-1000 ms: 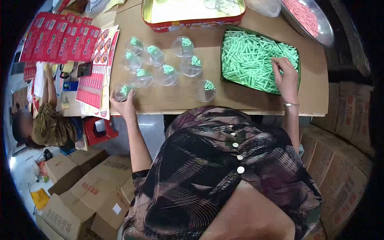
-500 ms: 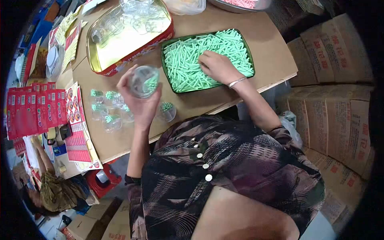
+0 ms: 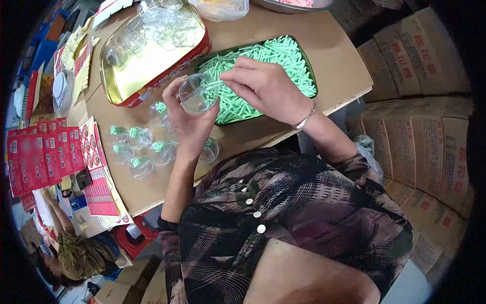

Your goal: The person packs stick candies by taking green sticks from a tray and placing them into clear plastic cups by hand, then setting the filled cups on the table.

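Note:
My left hand (image 3: 185, 119) is wrapped round a clear plastic cup (image 3: 191, 103), its mouth tilted toward my right hand. My right hand (image 3: 263, 88) pinches a few thin green sticks (image 3: 214, 84) whose ends reach into the cup's mouth. Below both hands lies a dark-rimmed tray (image 3: 315, 81) heaped with short green sticks (image 3: 283, 55). Several clear cups with green bundles in them, such as the near one (image 3: 140, 167), stand or lie on the table left of my left forearm. My left hand partly hides some of them.
A red-sided tin (image 3: 167, 70) with clear cups (image 3: 169, 23) stands at the back left. Behind are a plastic bag (image 3: 223, 7) and a bowl of pink sticks (image 3: 298, 2). Red packets (image 3: 45, 157) lie left, near another person (image 3: 83, 253). Cartons (image 3: 410, 147) are stacked right.
My right hand has risen from the heap of green sticks to the cup's mouth, now with sticks in its fingers. The cup in my left hand has moved slightly right and tilted. The view has shifted.

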Demonstrator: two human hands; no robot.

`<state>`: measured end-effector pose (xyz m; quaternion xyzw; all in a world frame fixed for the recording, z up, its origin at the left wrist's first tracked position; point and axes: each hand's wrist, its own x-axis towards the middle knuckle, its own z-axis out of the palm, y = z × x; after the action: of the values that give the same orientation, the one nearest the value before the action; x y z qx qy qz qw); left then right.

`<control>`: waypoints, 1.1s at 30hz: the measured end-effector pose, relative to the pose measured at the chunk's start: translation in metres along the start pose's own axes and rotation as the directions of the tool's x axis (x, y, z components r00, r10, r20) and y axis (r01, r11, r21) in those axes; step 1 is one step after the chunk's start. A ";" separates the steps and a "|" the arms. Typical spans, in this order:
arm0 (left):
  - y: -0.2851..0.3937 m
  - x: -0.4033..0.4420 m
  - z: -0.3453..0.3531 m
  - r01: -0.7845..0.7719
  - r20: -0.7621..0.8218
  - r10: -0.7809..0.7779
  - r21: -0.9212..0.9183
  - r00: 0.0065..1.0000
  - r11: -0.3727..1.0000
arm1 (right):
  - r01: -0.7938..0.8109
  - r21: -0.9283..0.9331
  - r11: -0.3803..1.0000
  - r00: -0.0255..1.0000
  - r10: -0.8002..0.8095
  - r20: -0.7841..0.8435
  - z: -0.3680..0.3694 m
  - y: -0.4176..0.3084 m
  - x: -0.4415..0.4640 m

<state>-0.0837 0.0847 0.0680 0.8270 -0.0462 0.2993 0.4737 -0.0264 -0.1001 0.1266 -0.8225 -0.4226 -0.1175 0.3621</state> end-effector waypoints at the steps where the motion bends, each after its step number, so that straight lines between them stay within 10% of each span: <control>1: 0.000 0.000 0.000 0.007 -0.002 -0.007 -0.003 1.000 1.000 | -0.016 -0.011 1.000 1.000 0.016 0.002 -0.001 -0.002 0.000; 12: 0.007 0.002 0.005 0.098 0.028 -0.099 0.026 0.995 0.995 | 0.179 -0.360 0.915 0.984 -0.168 0.062 0.001 -0.015 0.010; 23: 0.011 0.006 0.002 0.158 -0.023 -0.160 -0.073 0.987 0.985 | 0.190 -0.283 0.940 0.974 -0.218 -0.068 0.008 -0.009 0.009; 33: 0.011 0.005 0.008 0.061 -0.019 -0.061 0.016 0.998 0.998 | -0.105 -0.371 0.923 0.953 0.201 0.229 0.006 -0.038 0.022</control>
<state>-0.0801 0.0736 0.0760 0.8291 -0.0141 0.2926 0.4762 -0.0429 -0.0682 0.1524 -0.9132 -0.3725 -0.0529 0.1567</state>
